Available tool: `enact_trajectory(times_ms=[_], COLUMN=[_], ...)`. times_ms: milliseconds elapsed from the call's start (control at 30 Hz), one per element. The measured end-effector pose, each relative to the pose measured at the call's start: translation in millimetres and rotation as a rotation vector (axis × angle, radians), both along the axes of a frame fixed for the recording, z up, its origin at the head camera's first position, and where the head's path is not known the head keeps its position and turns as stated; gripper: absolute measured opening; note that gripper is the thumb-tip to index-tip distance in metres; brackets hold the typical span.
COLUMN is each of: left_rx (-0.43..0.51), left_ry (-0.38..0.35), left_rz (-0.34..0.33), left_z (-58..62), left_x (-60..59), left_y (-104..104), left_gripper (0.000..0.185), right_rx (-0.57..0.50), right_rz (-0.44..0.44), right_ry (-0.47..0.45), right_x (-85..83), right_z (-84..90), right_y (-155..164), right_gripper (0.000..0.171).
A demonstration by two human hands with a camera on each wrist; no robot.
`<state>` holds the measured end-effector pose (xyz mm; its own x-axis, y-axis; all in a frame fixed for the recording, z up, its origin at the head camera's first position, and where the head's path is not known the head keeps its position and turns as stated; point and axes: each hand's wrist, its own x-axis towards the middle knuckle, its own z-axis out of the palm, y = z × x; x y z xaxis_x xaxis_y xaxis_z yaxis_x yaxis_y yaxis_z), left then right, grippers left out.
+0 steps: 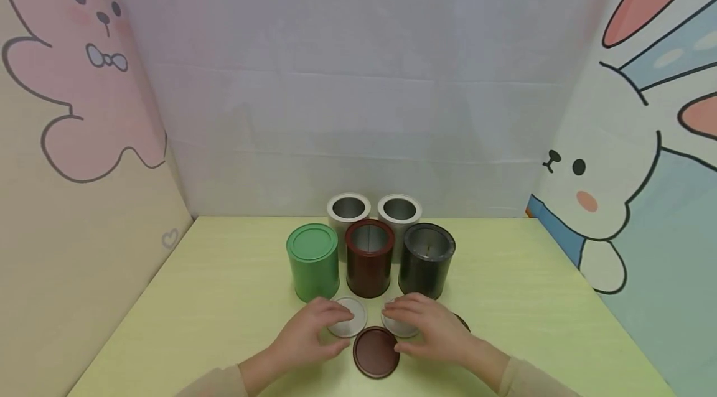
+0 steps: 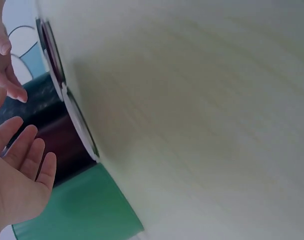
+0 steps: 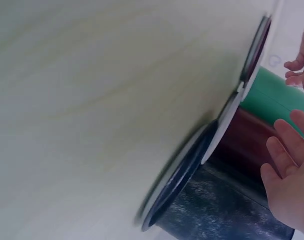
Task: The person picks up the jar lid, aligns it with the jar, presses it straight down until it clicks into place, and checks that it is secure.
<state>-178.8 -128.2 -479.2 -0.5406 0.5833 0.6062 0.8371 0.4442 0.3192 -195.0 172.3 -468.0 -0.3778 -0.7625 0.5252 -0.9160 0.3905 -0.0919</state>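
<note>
Here the left hand [image 1: 307, 335] hovers with relaxed fingers over one white lid [image 1: 348, 317], holding nothing. The right hand [image 1: 434, 330] is also loosely open above the other white lid [image 1: 399, 326]. Both lids lie on the table [image 1: 224, 297], before the maroon can [image 1: 368, 258]. No writing is readable on any can.

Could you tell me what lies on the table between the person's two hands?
In the head view, the round dark-red metal lid lies flat on the yellow-green table between the left hand and the right hand, nearer the wrists.
</note>
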Motion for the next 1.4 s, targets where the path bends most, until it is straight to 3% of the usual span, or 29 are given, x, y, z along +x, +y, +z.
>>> enact_trajectory(times_ms=[133,333,767,1133,1400], left_rx=[-0.056,-0.205,-0.368,-0.404,-0.404], left_ry=[0.02,-0.001,0.044,0.115,0.084], left_rz=[-0.023,-0.005,0.007,-0.025,-0.017], left_z=[-5.3,-11.0,-16.9,-19.0,-16.1], left_x=[1.6,7.6,12.9,16.5,18.7], left_y=[1,4,7,9,9], left_gripper=[0.04,0.049,0.053,0.051,0.05], right_rx=[0.048,0.114,0.181,0.225,0.241], right_rz=[0.025,0.06,0.097,0.113,0.127], right_ry=[0.02,0.05,-0.035,-0.03,-0.022], right_x=[-0.1,0.5,-3.6,-8.7,-9.7], right_z=[-5.7,-12.5,-20.6,-24.8,-23.7], right_y=[5,8,8,4,0], right_gripper=[0.063,0.065,0.071,0.068,0.064])
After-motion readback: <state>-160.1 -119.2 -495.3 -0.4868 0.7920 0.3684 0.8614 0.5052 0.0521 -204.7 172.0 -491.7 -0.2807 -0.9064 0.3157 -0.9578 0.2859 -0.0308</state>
